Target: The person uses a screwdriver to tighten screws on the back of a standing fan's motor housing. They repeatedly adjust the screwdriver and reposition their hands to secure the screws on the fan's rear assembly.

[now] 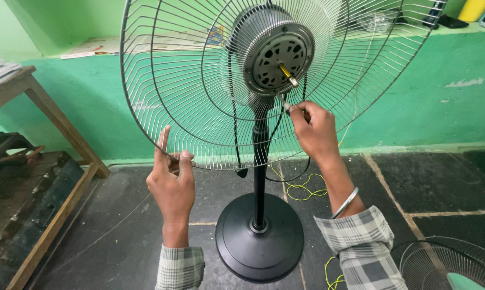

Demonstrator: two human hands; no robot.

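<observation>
Head view: left hand fingers pinch the light, springy wire fan guard at its lower rim, best held there, while right hand fingers grip a thin tool just below the motor hub.

— What colour is the fan guard?
— Silver wire, with a black stand base below it and a green wall behind.
— And the sleeves?
— Grey-white check, below the guard, over the dark floor.

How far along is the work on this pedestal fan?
Done: rear grille sits around the motor; no blades on the shaft. In hand: left hand steadies the grille rim, right hand holds a thin tool at the motor. Left: front grille lies on the floor.
</observation>
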